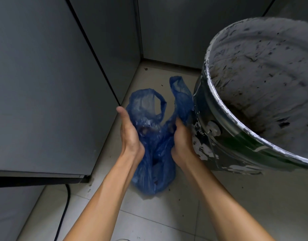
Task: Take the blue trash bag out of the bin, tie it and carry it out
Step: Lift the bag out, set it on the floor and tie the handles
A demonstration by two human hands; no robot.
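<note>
Right hand (182, 141) grips blue trash bag (155, 171) by a handle
Left hand (130, 134) fingers hidden; bag on floor (149, 223) beside grimy bin (228, 136).

- left hand (130, 134): palm faces right, thumb straight, fingers curled into blue bag (153, 171)
- right hand (182, 141): grips bag, palm faces left
- both forearms bare, reaching away

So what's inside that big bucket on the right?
The bin shows only its grey, grimy inner wall with dark specks, no liner. Its bottom is dim and partly cut off.
</note>
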